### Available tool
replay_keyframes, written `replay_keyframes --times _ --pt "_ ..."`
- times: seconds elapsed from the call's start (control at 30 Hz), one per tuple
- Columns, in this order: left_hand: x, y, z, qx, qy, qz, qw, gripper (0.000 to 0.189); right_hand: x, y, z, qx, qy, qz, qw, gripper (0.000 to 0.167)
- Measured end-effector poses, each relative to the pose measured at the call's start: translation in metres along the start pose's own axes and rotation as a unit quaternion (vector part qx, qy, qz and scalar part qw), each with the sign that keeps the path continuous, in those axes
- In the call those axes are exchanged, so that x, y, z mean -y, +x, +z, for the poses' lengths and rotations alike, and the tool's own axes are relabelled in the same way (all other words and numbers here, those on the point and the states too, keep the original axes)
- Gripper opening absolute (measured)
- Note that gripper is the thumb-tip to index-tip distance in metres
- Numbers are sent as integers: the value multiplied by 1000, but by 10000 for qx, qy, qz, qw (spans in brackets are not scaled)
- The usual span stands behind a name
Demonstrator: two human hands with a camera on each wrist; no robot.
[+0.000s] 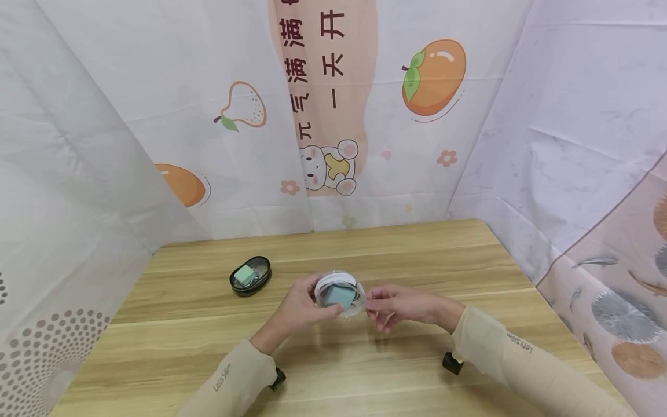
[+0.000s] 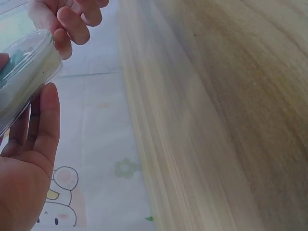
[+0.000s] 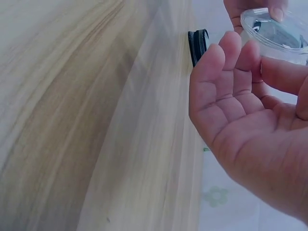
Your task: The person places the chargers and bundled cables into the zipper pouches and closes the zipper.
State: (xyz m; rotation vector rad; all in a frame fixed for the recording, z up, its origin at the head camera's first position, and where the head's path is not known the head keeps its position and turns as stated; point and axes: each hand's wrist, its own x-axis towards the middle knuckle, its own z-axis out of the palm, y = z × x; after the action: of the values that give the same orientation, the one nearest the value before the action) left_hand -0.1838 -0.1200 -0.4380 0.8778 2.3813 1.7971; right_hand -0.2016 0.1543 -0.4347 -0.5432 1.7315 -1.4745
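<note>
My left hand (image 1: 302,308) grips a clear oval zip pouch (image 1: 339,278) above the table, its thumb across the front and its fingers behind. A blue-green block (image 1: 337,296) shows through the pouch's clear face, with what looks like a cable beside it. At the pouch's right end, my right hand (image 1: 403,304) pinches the edge between thumb and fingertips; the exact bit pinched is hidden by the fingers. In the left wrist view, the pouch (image 2: 36,72) is tilted and the right fingertips (image 2: 62,43) meet its rim.
A black-rimmed oval pouch (image 1: 264,284) lies on the wooden table (image 1: 182,336) to the left, holding a pale green block (image 1: 244,275) and a cable. Printed curtains (image 1: 250,174) hang behind the table and along both sides.
</note>
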Motion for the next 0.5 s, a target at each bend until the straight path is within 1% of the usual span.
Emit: replay_keyframes --times 0.13,0.27,0.37,0.5 --pt "1 0 1 110 25 119 9999 49 4 -3 -3 14 -197 -43 9998 30" --pt "1 1 1 300 340 217 9987 43 8 -6 -7 -5 -342 -59 9994 21" --pt "-1 2 2 474 588 248 9968 38 12 -7 -8 12 -435 -81 9990 26" --pt "-4 3 4 567 660 251 9959 36 15 -6 -7 82 -469 -92 9988 31"
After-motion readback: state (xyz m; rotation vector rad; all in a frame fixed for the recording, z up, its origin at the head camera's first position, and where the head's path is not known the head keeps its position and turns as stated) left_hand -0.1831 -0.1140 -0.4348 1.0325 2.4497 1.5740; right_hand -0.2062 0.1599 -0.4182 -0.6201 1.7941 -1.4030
